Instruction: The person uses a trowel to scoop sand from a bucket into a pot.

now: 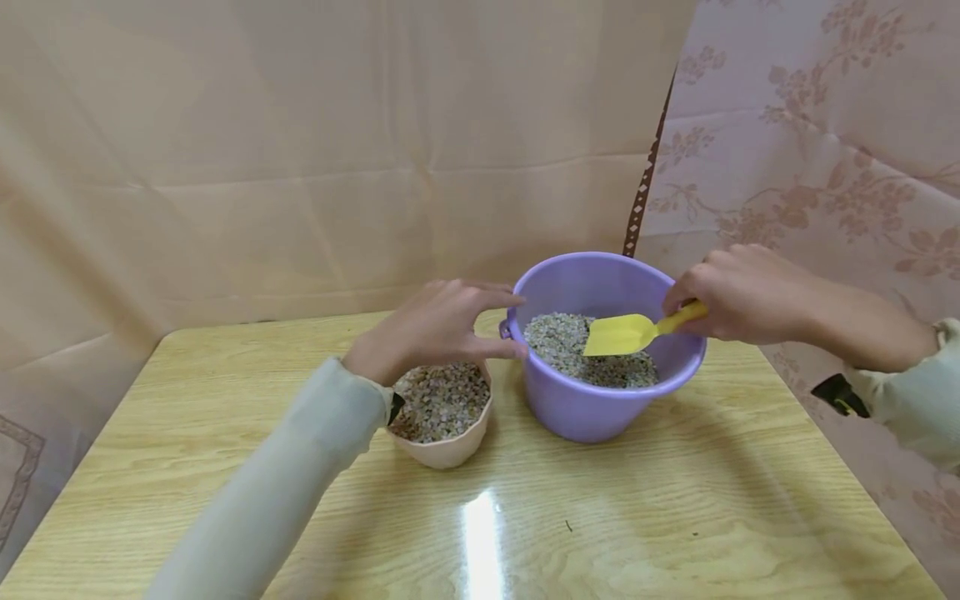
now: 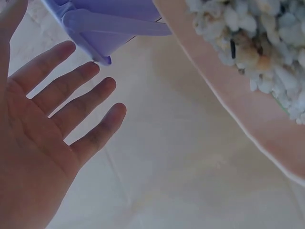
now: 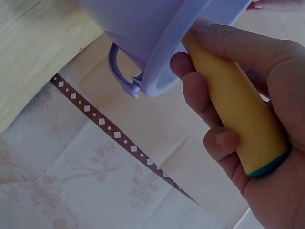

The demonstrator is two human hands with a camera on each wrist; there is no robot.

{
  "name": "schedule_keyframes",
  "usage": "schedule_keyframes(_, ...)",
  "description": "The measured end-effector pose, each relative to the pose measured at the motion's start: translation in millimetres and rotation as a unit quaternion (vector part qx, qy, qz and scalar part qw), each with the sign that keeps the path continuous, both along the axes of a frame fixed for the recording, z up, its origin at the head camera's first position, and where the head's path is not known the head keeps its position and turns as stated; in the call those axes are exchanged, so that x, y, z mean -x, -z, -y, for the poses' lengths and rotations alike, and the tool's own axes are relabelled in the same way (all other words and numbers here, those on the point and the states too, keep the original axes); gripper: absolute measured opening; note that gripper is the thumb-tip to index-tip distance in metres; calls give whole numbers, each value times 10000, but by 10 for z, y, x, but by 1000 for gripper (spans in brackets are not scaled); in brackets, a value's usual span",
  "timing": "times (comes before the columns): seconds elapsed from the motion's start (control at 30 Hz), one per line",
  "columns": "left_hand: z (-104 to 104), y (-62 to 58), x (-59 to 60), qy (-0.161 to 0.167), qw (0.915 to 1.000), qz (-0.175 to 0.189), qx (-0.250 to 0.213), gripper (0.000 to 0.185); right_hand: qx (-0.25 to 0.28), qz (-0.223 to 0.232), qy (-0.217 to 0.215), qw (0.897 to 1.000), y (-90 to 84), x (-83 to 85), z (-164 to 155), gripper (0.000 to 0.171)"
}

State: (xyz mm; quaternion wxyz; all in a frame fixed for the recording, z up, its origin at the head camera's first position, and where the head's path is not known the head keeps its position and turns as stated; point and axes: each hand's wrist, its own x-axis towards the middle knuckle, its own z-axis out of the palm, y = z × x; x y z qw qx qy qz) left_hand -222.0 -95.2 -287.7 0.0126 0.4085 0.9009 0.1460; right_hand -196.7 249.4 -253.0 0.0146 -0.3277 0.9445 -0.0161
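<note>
The right hand (image 1: 731,292) grips a yellow scoop (image 1: 626,333), blade over gravel in the purple bucket (image 1: 600,408). The left hand (image 1: 435,329), fingers spread, hovers beside the rim, perhaps to steady it, above the gravel-filled pink pot (image 1: 450,450).

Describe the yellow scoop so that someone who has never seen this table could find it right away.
On the wooden table stands a purple bucket of pale gravel, right of a smaller beige pot. The yellow scoop reaches over the bucket's right rim, blade above the gravel, handle held in the right hand. It is the only yellow thing there.
</note>
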Motion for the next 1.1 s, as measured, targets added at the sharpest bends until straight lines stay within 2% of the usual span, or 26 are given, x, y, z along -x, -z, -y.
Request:
schedule_keyframes(0.33, -43, 31, 39, -22, 9998, -183, 98, 73, -525, 164, -25, 9985, -65, 22, 124, 14)
schedule_keyframes(0.7, -55, 52, 59, -32, 9994, -331, -107, 69, -893, 259, -113, 9956, -107, 75, 219, 15)
schedule_keyframes(0.9, -55, 93, 48, -107, 9989, -450, -99, 66, -965, 327, -202, 9946, -63, 92, 257, 16)
schedule_keyframes(1.1, -49, 116, 31, -143, 9991, -375, -155, 66, -909, 141, -357, 9951, 42, 86, 278, 20)
